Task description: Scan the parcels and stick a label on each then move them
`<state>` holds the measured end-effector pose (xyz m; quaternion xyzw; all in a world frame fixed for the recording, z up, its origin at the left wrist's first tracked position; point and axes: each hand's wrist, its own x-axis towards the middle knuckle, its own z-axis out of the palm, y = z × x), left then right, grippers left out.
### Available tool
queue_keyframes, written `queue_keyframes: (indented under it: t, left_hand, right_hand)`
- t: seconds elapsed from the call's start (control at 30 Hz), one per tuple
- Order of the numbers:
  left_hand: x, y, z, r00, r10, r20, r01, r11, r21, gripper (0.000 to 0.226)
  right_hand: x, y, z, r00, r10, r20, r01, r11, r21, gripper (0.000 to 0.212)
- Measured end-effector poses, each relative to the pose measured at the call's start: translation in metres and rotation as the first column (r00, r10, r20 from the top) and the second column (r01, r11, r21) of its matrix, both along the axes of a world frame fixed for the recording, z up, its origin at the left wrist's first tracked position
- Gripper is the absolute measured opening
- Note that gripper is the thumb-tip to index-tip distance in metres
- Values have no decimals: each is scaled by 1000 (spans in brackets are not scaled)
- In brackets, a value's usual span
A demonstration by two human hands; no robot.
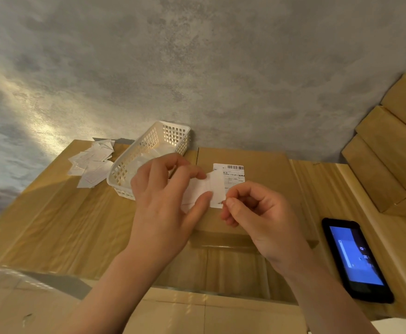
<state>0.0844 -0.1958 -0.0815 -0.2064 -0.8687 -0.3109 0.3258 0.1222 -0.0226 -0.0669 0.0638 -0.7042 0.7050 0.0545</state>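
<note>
Label sheet (200, 189), white and bent in the middle, sits between my two hands above the cardboard parcel (264, 162). My left hand (166, 201) pinches its left part between thumb and curled fingers; my right hand (257, 213) pinches its right edge with thumb and forefinger. My fingers cover much of the sheet, and I can read no print on it. Behind it, stuck on the parcel, a shipping label (233, 173) shows a barcode and small lines of text too fine to read, its lower part hidden. To the left stands a white basket (149, 150), with loose paper slips (91, 162) beside it. A phone (356, 259) lies at right, screen blue, icons unreadable. Stacked boxes (390, 145) are cut off at the right edge.
</note>
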Motion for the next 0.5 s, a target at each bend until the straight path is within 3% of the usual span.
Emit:
queue_keyframes:
  t: [0.07,0.13,0.27,0.5]
  left_hand:
    - [-3,-5,1,998,41,-41,-43,998,-53,21]
    - [-5,-8,5,999,-33,-20,32,999,-20,14]
    - [-3,-12,12,939,-281,199,243,950,194,12]
    - [-15,-28,8,836,-366,408,191,892,410,13]
  right_hand:
    - [-2,-3,1,1000,3,-12,-3,1000,4,22]
    - [-6,-6,1,999,4,-39,-3,1000,31,21]
    - [-12,-15,-2,992,-2,-124,21,987,156,15]
    - [-27,-32,-6,972,-12,-237,98,931,351,11]
